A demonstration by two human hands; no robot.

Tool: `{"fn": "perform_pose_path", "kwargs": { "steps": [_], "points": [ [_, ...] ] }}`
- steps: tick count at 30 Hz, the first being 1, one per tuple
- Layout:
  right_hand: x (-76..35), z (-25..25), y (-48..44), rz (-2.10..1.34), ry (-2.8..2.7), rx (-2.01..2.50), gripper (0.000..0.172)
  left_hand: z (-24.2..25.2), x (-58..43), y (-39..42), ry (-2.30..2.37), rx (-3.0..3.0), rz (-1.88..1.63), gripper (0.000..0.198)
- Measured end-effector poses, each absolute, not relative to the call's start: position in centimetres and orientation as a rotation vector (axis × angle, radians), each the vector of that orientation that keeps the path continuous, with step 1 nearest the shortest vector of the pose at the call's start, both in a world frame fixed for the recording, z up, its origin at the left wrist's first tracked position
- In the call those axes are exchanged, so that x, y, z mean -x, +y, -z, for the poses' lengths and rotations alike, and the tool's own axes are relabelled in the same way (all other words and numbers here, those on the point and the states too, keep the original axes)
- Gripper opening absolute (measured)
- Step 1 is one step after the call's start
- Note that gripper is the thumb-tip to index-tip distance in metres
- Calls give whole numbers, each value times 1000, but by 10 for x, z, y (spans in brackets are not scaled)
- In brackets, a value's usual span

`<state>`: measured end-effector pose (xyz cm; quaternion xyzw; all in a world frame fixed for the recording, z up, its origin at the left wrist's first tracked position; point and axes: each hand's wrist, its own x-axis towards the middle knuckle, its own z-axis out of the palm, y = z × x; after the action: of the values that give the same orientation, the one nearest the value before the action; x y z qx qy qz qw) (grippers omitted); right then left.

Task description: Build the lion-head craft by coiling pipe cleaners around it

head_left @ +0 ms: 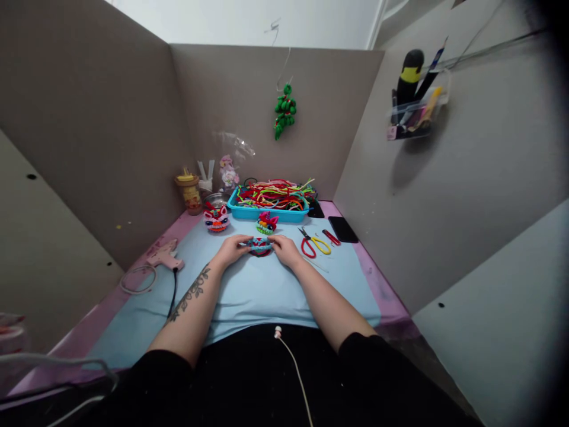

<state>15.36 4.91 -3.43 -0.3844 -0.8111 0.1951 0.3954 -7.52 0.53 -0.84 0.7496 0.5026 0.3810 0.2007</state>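
My left hand (233, 249) and right hand (285, 249) each pinch one side of a small blue-and-red fuzzy piece (260, 245), fingers narrowed on its edges, held low over the blue cloth (267, 290) between them. I judge this a shaping or checking step; the next move seems to call for a light, even grip so nothing bends. Just beyond is a pink-and-green figure (267, 223), and farther left a red-and-pink one (216, 219). Right of my hands lie red-and-yellow-handled cutters (306, 238); left, a pink glue gun (165, 255). A blue tray (269, 214) of fuzzy stems (275, 194) sits far.
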Motion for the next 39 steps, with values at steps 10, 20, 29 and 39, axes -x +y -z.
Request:
{"fn": "perform_pose_path", "kwargs": {
  "steps": [10,20,29,39],
  "points": [
    [-149,32,46,-414,-2067,818,25,10,77,6,1349,-2177,-1127,31],
    [-147,36,49,-370,-2104,826,29,10,75,8,1344,-2209,-1093,28],
    [-147,31,49,-374,-2209,832,34,14,76,11,1326,-2221,-1099,29],
    [-146,31,50,-407,-2222,839,36,21,75,16,1347,-2206,-1078,32]
  ]
}}
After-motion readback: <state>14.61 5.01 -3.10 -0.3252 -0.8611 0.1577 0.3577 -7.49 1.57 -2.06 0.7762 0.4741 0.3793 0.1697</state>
